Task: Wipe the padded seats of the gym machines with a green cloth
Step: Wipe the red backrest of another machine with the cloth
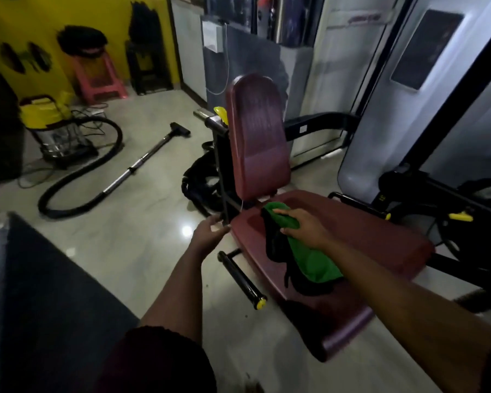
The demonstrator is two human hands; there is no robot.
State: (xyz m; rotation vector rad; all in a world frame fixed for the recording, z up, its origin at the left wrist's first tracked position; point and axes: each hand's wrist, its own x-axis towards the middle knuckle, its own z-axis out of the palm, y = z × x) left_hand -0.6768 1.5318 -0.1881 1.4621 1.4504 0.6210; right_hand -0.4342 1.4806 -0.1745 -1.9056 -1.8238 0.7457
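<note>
A gym machine with a maroon padded seat (374, 245) and an upright maroon backrest (257, 137) stands in front of me. A green cloth (309, 259) with a dark underside lies draped over the seat's left half. My right hand (304, 226) presses on the cloth's upper end, fingers curled around it. My left hand (209, 231) is at the seat's near-left corner beside the black frame post, fingers apart and touching the seat edge.
A yellow vacuum cleaner (56, 129) with its black hose (77, 191) and metal wand (142, 163) lies on the glossy floor to the left. A black handle bar with a yellow cap (243, 280) juts out beside the seat. Black machine frame parts (437, 205) stand at right.
</note>
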